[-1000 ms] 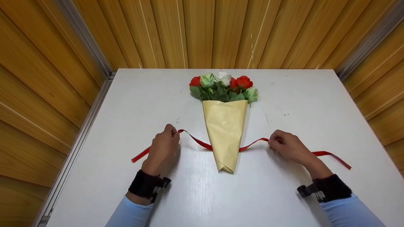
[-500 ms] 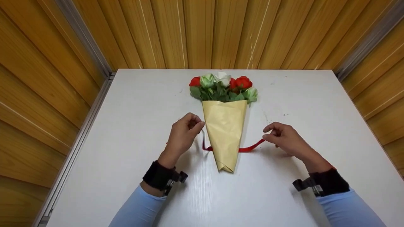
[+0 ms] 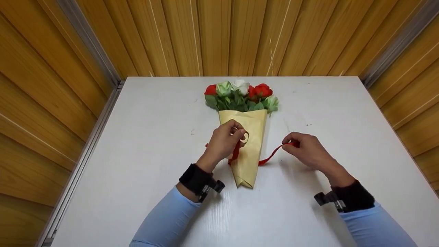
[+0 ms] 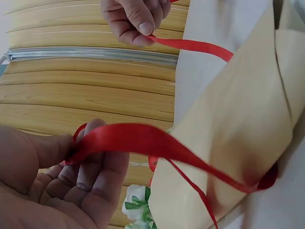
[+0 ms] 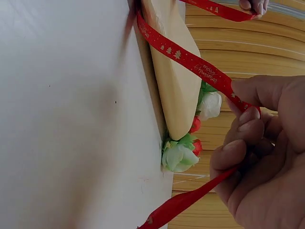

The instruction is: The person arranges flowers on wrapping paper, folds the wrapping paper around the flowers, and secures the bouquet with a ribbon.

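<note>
A bouquet of red, white and pale green flowers [image 3: 240,90] lies on the table, wrapped in tan paper [image 3: 248,164]. Beneath the narrow part of the wrap passes a red ribbon [image 3: 270,158], printed with gold trees and lettering in the right wrist view. My left hand [image 3: 224,141] is above the wrap and pinches one length of ribbon [image 4: 138,139] between thumb and fingers. To the right of the bouquet, my right hand [image 3: 308,151] pinches the other length [image 5: 190,59], whose loose end [image 5: 178,207] trails from the fingers.
The white table [image 3: 154,109] carries the bouquet near its middle. Wood-patterned panels [image 3: 212,37] stand behind it and at both sides, with metal rails [image 3: 91,41] in the corners. Each wrist wears a black strap with a small camera [image 3: 202,185].
My left hand has moved rightward from beside the bouquet to over the wrap, bringing its ribbon length across. The right hand has shifted slightly and still pinches its side.
</note>
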Available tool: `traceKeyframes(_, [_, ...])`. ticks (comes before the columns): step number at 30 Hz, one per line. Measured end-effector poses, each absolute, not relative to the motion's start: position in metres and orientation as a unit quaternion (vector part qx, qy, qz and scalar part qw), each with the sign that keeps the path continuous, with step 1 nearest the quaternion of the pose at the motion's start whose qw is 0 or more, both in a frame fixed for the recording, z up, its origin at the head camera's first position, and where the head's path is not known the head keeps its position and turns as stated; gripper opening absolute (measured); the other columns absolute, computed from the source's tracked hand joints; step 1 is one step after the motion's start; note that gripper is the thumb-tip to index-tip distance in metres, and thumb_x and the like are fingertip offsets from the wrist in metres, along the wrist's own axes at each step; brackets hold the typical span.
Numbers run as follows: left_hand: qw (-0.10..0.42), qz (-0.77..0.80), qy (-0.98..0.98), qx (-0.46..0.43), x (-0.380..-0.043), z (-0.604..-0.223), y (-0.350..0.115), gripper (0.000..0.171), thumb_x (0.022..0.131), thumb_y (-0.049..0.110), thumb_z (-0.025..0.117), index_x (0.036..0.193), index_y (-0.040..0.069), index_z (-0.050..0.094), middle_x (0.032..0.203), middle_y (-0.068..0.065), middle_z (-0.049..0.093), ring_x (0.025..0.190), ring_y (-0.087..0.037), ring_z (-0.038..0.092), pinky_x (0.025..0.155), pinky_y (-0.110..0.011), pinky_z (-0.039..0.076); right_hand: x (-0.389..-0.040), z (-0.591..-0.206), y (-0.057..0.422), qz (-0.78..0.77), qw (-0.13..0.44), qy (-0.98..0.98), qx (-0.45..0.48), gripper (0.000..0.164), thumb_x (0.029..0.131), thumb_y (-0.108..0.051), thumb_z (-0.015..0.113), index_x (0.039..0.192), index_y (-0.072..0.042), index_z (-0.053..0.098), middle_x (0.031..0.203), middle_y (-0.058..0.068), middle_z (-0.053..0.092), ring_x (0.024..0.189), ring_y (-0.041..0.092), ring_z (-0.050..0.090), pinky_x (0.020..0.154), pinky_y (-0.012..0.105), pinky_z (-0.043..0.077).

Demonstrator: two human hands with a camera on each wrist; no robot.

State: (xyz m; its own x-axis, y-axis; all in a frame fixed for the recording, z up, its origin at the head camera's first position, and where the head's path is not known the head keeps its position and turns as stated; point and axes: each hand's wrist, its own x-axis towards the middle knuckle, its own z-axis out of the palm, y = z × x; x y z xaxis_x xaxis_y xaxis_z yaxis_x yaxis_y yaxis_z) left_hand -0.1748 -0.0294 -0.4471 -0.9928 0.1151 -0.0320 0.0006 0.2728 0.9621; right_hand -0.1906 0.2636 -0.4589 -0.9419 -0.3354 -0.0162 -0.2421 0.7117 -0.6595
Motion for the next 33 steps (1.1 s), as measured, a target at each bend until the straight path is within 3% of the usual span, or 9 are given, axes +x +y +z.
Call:
traceKeyframes(7, [0.048,0.558,0.826,0.063,-0.183,-0.448,0.006,0.011,0.108,0.025,0.061,0.105,0.016,0.067,0.086,-0.002,0.069,0.069,-0.010,0.063,0.059,-0.023,0.047,-0.187,-0.455,0.253,-0.355,0.051,0.915,-0.185,0.005,0.099,-0.017,0.073,0.097,-0.013,0.076,0.080,-0.001,0.065,0.075,0.015,0.055,0.067,0.025,0.044])
traceKeyframes(12, [0.063,0.536,0.838,0.079,-0.193,-0.449,0.030,0.011,0.106,0.024,0.064,0.103,0.016,0.070,0.084,0.004,0.067,0.071,-0.009,0.059,0.061,-0.021,0.048,-0.184,-0.452,0.246,-0.353,0.019,0.910,-0.217,0.004,0.097,-0.012,0.075,0.094,-0.014,0.077,0.081,-0.002,0.065,0.073,0.013,0.055,0.066,0.024,0.045])
traceKeyframes(15, [0.085,0.517,0.846,0.104,-0.196,-0.449,0.038,0.012,0.106,0.023,0.065,0.104,0.014,0.073,0.087,0.000,0.070,0.071,-0.009,0.058,0.062,-0.020,0.047,-0.183,-0.449,0.243,-0.352,0.001,0.906,-0.234,0.005,0.096,-0.009,0.077,0.095,-0.014,0.078,0.084,-0.002,0.066,0.073,0.011,0.058,0.066,0.023,0.046])
traceKeyframes(20, [0.116,0.497,0.849,0.139,-0.198,-0.448,0.036,0.013,0.106,0.021,0.065,0.105,0.013,0.076,0.099,-0.012,0.076,0.073,-0.009,0.062,0.062,-0.021,0.047,-0.183,-0.441,0.239,-0.348,-0.010,0.904,-0.247,0.007,0.095,-0.007,0.077,0.099,-0.012,0.079,0.091,-0.001,0.070,0.077,0.010,0.062,0.068,0.022,0.050])
traceKeyframes(25, [0.113,0.495,0.849,0.148,-0.200,-0.448,0.025,0.015,0.106,0.023,0.065,0.104,0.015,0.078,0.094,0.000,0.074,0.075,-0.009,0.065,0.065,-0.022,0.050,-0.186,-0.435,0.237,-0.343,-0.025,0.906,-0.248,0.009,0.094,-0.004,0.077,0.099,-0.012,0.078,0.090,-0.001,0.070,0.078,0.013,0.062,0.069,0.022,0.050])
traceKeyframes(33, [0.136,0.502,0.834,0.185,-0.197,-0.447,0.014,0.019,0.104,0.023,0.063,0.108,0.014,0.080,0.091,0.005,0.071,0.080,-0.007,0.060,0.069,-0.022,0.049,-0.196,-0.424,0.223,-0.348,-0.074,0.896,-0.267,0.018,0.091,-0.002,0.080,0.108,-0.007,0.076,0.094,0.003,0.072,0.079,0.014,0.063,0.069,0.017,0.048])
